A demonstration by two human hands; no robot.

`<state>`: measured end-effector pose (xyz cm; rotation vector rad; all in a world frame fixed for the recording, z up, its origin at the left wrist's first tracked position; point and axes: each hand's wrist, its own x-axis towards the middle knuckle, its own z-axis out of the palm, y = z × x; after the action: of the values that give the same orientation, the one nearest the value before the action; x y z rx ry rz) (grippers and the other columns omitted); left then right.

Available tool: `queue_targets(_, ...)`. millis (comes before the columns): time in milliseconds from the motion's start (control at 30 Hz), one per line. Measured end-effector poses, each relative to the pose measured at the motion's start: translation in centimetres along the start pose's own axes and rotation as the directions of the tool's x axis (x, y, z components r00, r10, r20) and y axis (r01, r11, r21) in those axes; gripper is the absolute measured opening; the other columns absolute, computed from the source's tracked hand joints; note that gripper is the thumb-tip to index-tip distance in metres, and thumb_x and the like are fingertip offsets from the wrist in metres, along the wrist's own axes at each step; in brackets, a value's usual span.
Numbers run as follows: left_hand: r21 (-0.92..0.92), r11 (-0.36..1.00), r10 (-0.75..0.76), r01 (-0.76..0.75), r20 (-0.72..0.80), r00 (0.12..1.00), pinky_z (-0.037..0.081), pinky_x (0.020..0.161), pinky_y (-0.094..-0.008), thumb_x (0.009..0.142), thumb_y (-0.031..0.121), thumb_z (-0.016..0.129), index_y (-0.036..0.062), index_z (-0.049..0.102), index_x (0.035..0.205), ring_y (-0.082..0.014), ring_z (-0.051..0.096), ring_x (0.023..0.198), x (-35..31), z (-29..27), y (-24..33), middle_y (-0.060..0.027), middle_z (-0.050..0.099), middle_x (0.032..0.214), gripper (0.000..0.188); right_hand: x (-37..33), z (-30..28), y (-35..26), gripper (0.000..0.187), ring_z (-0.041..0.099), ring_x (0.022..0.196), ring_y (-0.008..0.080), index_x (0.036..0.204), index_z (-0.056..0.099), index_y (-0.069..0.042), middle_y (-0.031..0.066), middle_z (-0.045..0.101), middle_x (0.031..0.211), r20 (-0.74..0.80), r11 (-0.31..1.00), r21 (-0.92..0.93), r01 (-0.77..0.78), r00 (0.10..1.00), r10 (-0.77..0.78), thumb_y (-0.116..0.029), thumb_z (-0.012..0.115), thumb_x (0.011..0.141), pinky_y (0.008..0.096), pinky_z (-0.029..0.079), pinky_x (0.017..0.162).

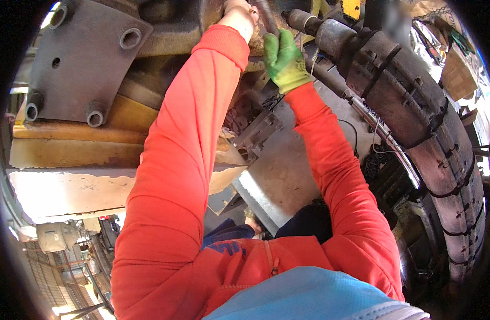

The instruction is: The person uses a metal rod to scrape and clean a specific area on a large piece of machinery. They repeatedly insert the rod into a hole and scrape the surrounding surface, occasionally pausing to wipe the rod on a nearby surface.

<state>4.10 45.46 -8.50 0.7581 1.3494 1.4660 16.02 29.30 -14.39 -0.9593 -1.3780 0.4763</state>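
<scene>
At the top edge my bare left hand [238, 17] is partly cut off by the frame. Its fingers look curled, and what they grip, if anything, is hidden. Just right of it, my right hand [285, 61] wears a green and yellow glove. The glove's thumb and fingers close round the lower end of a dark, blurred bar [266, 18], which runs up out of the frame. Both hands are up against a worn, yellow-brown machine frame [173, 40]. Red sleeves cover both my arms.
A heavy steel plate with large hex-socket bolts [85, 64] is at upper left. On the right curves a thick segmented track [415, 101], with a shiny rod [381, 130] alongside. A cardboard box [459, 72] stands beyond it. Grey floor [285, 160] shows between my arms.
</scene>
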Motion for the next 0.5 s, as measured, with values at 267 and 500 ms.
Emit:
queue_targets(267,-0.012,1.000,0.002,-0.002,0.006,1.000,0.038,0.075,-0.0341,0.085,0.030,0.034,0.0097,0.049,0.108,-0.0234,0.045,0.093,0.00,0.02,-0.11,-0.0150,0.049,0.103,0.034,-0.64,0.32,0.77,0.023,0.057,0.061,0.0389,0.096,0.046,-0.001,0.0209,0.055,0.068,-0.023,0.997,0.000,0.081,0.996,-0.081,-0.022,0.051,0.087,0.0434,0.044,0.053)
queue_targets(500,-0.024,1.000,0.004,-0.004,0.013,1.000,0.038,0.075,-0.0346,0.085,0.030,0.034,0.0097,0.049,0.108,-0.0236,0.046,0.092,-0.15,0.05,-0.04,-0.0148,0.049,0.103,0.034,-0.35,0.04,0.37,0.022,0.057,0.066,0.0417,0.096,0.047,-0.002,0.0228,0.057,0.071,-0.033,0.981,0.182,0.071,0.997,-0.066,-0.021,0.051,0.087,0.0443,0.045,0.057)
